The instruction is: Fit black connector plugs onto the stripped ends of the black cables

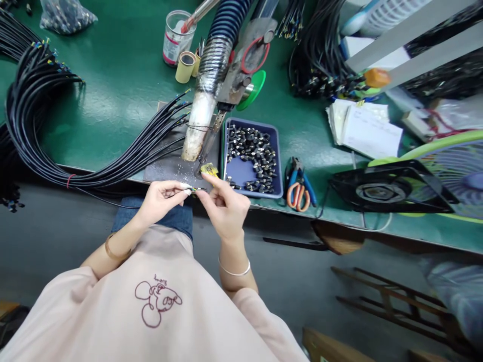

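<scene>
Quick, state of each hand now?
Left hand: closed, pinching a black cable's wire end.
Right hand: closed, pinching a dark part there, too small to identify.

Lit brightly and evenly over the table (113, 113), dimmer across the floor (279, 281). Streaked with thin glints along the black cables (22, 100). Stretched and smeared toward the right edge, around the large fan (458, 166).

smooth, glossy cables (126, 163), apparently plastic-sheathed
</scene>
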### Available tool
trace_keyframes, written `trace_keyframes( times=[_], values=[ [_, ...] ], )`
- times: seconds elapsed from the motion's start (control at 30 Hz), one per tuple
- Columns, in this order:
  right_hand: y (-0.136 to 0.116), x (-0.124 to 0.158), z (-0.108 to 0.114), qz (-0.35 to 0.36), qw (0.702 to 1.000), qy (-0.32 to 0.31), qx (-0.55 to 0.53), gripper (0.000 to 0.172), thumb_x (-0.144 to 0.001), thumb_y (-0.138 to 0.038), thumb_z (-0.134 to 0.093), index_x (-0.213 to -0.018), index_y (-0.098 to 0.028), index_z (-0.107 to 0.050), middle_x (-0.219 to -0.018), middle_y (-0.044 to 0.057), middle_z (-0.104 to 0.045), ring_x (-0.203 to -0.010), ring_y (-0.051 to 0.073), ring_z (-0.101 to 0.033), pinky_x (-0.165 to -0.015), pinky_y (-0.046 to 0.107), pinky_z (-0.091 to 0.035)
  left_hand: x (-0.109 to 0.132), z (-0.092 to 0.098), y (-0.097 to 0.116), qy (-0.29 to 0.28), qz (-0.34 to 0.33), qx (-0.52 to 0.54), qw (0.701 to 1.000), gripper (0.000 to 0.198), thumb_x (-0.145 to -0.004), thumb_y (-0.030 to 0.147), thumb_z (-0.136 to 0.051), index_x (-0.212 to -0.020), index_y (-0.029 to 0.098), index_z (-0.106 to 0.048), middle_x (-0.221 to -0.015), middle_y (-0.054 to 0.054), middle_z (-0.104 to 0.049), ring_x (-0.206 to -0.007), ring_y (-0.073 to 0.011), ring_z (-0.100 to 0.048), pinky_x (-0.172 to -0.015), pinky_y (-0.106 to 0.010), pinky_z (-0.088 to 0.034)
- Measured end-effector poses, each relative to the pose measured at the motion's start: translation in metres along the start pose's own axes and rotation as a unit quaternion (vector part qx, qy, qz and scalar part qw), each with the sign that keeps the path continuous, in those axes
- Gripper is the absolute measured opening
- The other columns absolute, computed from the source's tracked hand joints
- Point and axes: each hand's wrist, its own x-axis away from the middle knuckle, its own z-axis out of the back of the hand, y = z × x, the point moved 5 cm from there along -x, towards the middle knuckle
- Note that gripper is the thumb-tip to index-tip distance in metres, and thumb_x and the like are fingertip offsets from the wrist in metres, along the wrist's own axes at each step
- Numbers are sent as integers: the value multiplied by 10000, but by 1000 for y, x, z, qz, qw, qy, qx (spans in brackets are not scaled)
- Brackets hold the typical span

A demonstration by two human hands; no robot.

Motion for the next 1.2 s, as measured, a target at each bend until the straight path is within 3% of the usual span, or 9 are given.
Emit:
trace_keyframes(
  times=[0.07, 0.17, 0.27, 0.37, 0.57, 0.8, 0.93, 1.1, 1.2],
  values=[
    [-9, -1, -1, 53, 997, -21, 49, 148, -936, -309, -610, -983, -221, -720, -530, -64, -555, -440, 85, -461, -518, 229, -385, 1, 1, 1, 28, -42, -43, 998, 233, -764, 359, -764, -779, 130, -722, -684, -40, -697, -566, -109, -602, -549, -228, -517],
    [-17, -2, -4, 81, 992, -33, 91, 159, -950, -243, -579, -860, -204, -705, -561, -42, -613, -462, 82, -509, -532, 224, -382, 4, 1, 6, 66, -126, -150, 978, 128, -810, 244, -690, -744, 135, -707, -656, -15, -645, -550, -87, -539, -516, -195, -448],
    [-18, -2, -6, 71, 993, -25, 95, 147, -954, -263, -584, -950, -185, -708, -548, -46, -598, -467, 86, -526, -537, 217, -402, 7, -1, 12, 79, -187, -238, 950, 117, -830, 148, -632, -727, 139, -687, -612, 22, -561, -503, -60, -436, -476, -179, -356],
    [-16, -1, -6, 74, 993, -24, 91, 179, -960, -283, -582, -1013, -187, -723, -582, -32, -625, -496, 90, -543, -559, 219, -423, 9, -1, 15, 88, -219, -271, 933, 114, -831, 120, -621, -731, 139, -674, -619, 29, -548, -505, -60, -426, -490, -183, -353],
    [-11, 4, -11, 99, 989, -68, 81, 186, -958, -282, -583, -970, -219, -758, -641, -5, -688, -510, 90, -549, -548, 241, -401, 7, 3, 13, 98, -204, -285, 931, 118, -823, 121, -610, -716, 145, -653, -625, 26, -560, -533, -69, -456, -500, -183, -357],
    [-3, 2, -8, -15, 1000, -3, 11, 150, -934, -302, -606, -977, -203, -711, -583, -50, -601, -494, 92, -541, -540, 217, -450, 10, -1, 15, 102, -229, -307, 918, 109, -856, 135, -607, -764, 142, -664, -632, 31, -547, -512, -63, -436, -508, -187, -362],
    [-6, 1, -11, 16, 999, -15, 34, 131, -929, -257, -605, -855, -202, -698, -583, -41, -595, -507, 91, -548, -540, 212, -429, 11, -5, 16, 102, -269, -336, 897, 112, -876, 123, -597, -783, 144, -655, -632, 40, -515, -505, -64, -417, -532, -196, -374],
    [-4, 3, -14, 35, 997, -12, 64, 142, -952, -258, -563, -884, -206, -676, -626, -28, -637, -526, 98, -570, -558, 217, -424, 12, -7, 14, 104, -291, -365, 878, 128, -892, 131, -589, -777, 153, -639, -629, 43, -504, -512, -69, -417, -541, -200, -377],
    [-1, 4, -17, 12, 998, -22, 61, 154, -948, -268, -558, -854, -205, -662, -603, -29, -610, -533, 104, -565, -566, 223, -414, 12, -8, 12, 106, -290, -374, 874, 134, -899, 139, -580, -782, 150, -644, -627, 37, -518, -514, -70, -430, -543, -201, -378]
  ],
)
